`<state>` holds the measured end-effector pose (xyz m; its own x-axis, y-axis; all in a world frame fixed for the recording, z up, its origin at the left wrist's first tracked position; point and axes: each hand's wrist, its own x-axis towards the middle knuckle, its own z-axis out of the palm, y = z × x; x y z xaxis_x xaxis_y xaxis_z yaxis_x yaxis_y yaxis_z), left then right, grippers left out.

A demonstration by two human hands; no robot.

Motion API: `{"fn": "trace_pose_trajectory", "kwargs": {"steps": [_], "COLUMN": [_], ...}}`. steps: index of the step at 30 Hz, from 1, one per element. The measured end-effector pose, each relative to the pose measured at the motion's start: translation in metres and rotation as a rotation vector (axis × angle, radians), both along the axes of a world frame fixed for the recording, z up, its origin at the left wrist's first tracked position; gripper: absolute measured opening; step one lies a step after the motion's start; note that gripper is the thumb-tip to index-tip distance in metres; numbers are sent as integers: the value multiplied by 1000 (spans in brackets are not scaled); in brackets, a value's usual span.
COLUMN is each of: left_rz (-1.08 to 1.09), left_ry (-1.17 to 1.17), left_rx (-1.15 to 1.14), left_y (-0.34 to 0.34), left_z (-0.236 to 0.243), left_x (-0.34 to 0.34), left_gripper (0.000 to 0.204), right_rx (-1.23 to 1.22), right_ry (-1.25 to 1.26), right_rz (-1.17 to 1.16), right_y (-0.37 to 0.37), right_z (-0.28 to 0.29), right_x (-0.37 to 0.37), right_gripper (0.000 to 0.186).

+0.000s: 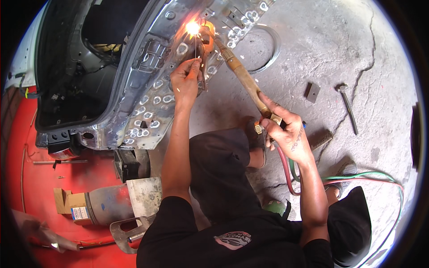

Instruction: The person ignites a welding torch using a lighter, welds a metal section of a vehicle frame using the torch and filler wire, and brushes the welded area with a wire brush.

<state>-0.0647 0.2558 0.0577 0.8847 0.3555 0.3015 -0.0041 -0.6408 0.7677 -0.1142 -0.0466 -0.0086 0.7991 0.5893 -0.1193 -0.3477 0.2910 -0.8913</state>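
My right hand (288, 129) is wrapped round the handle of a brass gas welding torch (245, 76), beside its valve knobs. The torch slants up and left to a bright flame (193, 28) at a bare metal car body panel (147, 100). Metal next to the flame (209, 41) glows orange, and sparks fly off. Between thumb and fingers, my left hand (185, 80) pinches a thin welding rod (195, 48), its upper end reaching the flame. A narrow rusty piece stands just right of those fingers; what it is I cannot make out. Round ground spots dot the panel.
Red and green hoses (290, 172) trail right from the torch. On the concrete lie a wire coil (277, 47), a hammer (348, 109), a dark metal block (312, 92) and a brush (321, 140). A stained bucket (109, 205), a cardboard box (65, 202) and a metal clamp (121, 234) are lower left.
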Motion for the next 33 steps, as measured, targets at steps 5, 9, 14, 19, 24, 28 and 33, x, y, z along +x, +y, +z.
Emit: {"fn": "trace_pose_trajectory", "kwargs": {"steps": [5,9,14,19,24,28,33], "left_rz": [21,22,7,21,38,26,22], "left_ry": [5,17,2,5,15,7,8], "left_rx": [13,16,-1,-10,27,12,-41], "left_y": [-1,-2,-2,-1,-2,-3,-1], "left_z": [0,1,0,0,1,1,0], "left_x": [-1,-1,-1,0,0,0,2], "left_gripper": [19,19,19,19,19,19,19], "right_rx": [1,2,17,10,7,9,18], "right_ry": [-4,-7,-7,-1,1,-2,-4], "right_rz": [-3,-1,-2,-1,-1,-2,-5], "right_y": [1,1,1,0,0,1,1], "right_z": [-1,-1,-1,0,1,0,-2], "right_x": [0,0,-1,-1,0,0,0], "right_gripper": [57,56,56,57,57,57,57]}}
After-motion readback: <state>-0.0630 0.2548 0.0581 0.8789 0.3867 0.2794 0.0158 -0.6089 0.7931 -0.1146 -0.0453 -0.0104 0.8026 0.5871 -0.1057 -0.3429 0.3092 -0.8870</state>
